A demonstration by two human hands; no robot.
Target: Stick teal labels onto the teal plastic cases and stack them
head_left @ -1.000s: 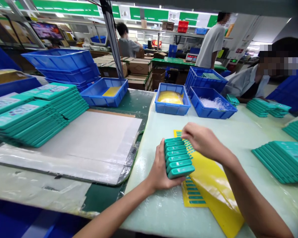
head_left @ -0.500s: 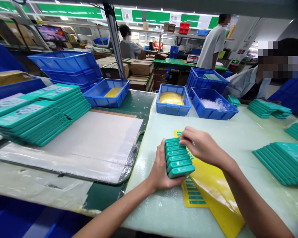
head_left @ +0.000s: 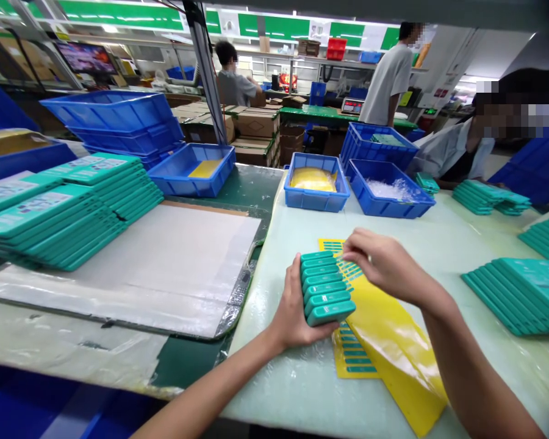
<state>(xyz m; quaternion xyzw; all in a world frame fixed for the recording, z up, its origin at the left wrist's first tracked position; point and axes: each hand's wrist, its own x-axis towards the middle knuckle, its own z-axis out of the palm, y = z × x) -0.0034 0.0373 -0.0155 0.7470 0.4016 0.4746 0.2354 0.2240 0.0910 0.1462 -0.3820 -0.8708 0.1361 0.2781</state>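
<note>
My left hand [head_left: 291, 308] grips a fanned stack of teal boxes [head_left: 324, 288] on its edge, resting on the pale table. My right hand [head_left: 380, 263] hovers just right of the stack's far end with fingers pinched, over a yellow label sheet [head_left: 384, 332] that lies under and beside the stack. What the pinched fingers hold is too small to make out.
Fanned rows of teal boxes lie at the left [head_left: 64, 210] and right [head_left: 516, 292]. Blue bins [head_left: 318, 183] [head_left: 388, 189] stand beyond the sheet, another [head_left: 194, 171] farther left. A seated person [head_left: 466, 146] works at the far right; two others stand behind.
My right hand has shifted slightly right and off the top of the stack. The left hand keeps its grip on the stack.
</note>
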